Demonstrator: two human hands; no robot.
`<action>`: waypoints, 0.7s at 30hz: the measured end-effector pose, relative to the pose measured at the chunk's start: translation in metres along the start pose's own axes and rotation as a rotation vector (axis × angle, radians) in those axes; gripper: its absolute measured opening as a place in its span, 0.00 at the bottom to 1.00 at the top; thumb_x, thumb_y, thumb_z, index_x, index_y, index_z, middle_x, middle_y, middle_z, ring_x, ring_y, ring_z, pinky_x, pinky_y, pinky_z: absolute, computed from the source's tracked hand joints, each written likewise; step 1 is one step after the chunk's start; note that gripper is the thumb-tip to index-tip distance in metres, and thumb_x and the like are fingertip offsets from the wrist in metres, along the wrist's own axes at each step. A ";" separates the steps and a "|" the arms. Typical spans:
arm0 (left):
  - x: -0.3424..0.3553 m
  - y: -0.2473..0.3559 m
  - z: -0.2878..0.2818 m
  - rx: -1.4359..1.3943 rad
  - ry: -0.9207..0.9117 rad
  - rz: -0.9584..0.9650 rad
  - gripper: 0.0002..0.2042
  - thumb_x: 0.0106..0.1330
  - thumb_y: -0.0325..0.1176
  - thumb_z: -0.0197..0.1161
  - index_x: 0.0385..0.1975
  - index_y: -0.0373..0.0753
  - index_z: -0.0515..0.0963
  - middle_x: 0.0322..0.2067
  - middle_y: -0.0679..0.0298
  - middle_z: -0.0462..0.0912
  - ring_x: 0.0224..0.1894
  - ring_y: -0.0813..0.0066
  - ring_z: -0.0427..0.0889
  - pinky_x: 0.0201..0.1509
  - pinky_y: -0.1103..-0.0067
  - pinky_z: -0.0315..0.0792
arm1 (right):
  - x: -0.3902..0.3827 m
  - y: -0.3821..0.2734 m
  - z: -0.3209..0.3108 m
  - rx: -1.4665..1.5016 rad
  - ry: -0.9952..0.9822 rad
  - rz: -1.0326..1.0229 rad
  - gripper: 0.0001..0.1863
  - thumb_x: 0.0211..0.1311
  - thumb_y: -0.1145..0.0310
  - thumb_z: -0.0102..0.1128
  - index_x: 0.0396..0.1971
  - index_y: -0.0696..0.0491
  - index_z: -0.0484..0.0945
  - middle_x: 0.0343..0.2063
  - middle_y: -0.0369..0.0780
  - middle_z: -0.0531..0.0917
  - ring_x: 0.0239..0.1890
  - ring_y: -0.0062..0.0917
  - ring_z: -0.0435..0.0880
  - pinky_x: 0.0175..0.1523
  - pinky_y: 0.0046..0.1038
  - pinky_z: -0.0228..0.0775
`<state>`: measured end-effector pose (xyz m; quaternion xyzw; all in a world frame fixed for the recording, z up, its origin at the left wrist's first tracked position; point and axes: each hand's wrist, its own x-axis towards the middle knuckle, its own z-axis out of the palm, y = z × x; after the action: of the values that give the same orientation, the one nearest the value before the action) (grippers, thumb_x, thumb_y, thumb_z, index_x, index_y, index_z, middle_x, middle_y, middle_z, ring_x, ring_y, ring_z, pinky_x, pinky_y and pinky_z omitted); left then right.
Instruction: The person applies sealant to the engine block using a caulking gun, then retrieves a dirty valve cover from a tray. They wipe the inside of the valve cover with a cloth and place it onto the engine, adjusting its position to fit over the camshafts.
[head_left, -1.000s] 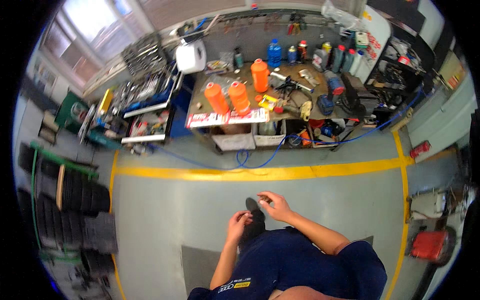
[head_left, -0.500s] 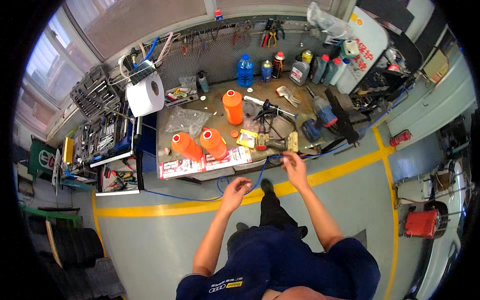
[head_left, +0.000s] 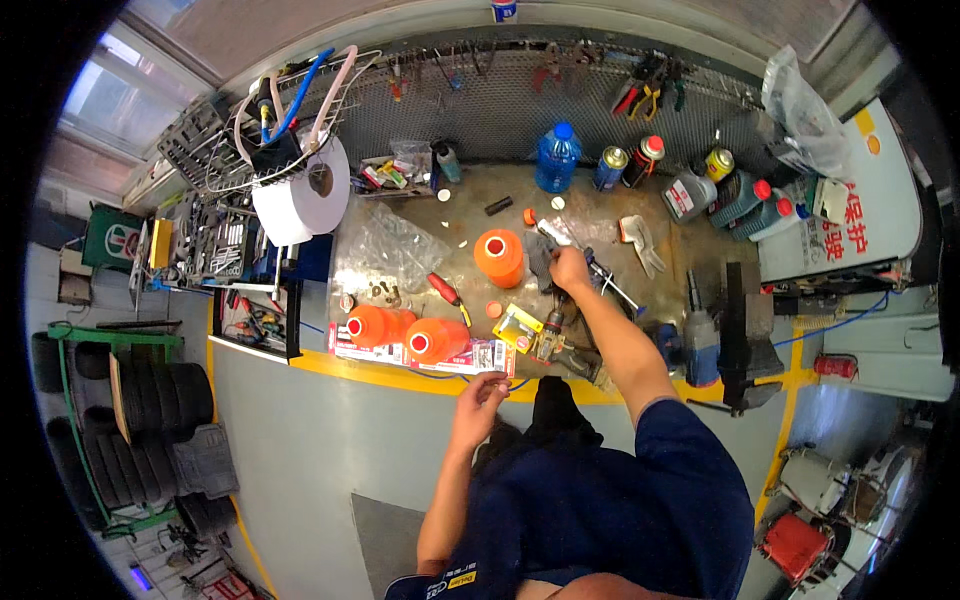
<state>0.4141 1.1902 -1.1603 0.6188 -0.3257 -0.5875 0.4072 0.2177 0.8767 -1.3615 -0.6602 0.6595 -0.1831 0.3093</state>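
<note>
My right hand (head_left: 570,270) reaches over the bench, its fingers closed on a dark grey cloth-like piece (head_left: 540,262); the fingertips are partly hidden. Just left of it an orange bottle (head_left: 499,258) stands uncapped. My left hand (head_left: 482,392) hovers in front of the bench's near edge, fingers loosely bent and nothing seen in them. Closest to that hand are two more open orange bottles, one on the right (head_left: 437,341) and one on the left (head_left: 378,326), beside a printed sheet (head_left: 490,356). An orange cap (head_left: 493,310) and a yellow box (head_left: 518,327) lie between the hands.
A cordless drill (head_left: 552,342) lies below my right forearm. Farther right are a white glove (head_left: 641,246), a blue-grey power tool (head_left: 701,345) and a vise (head_left: 745,330). A blue jug (head_left: 558,160) and several cans line the back. A red-handled screwdriver (head_left: 443,288) lies left.
My right hand has moved forward from the bench's near edge to the dark grey piece. My left hand stays in front of the bench. The whole view has shifted.
</note>
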 end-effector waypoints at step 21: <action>0.044 0.121 0.090 0.309 0.162 0.734 0.16 0.71 0.25 0.67 0.57 0.31 0.85 0.52 0.53 0.82 0.55 0.60 0.82 0.60 0.71 0.74 | -0.205 -0.135 -0.188 1.660 -0.327 -0.089 0.22 0.67 0.81 0.62 0.61 0.60 0.76 0.55 0.41 0.85 0.56 0.27 0.85 0.61 0.31 0.80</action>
<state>0.3381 1.0854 -1.0718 0.5596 -0.5765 -0.2964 0.5164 0.1850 1.0391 -1.1004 -0.2626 0.2317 -0.5220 0.7778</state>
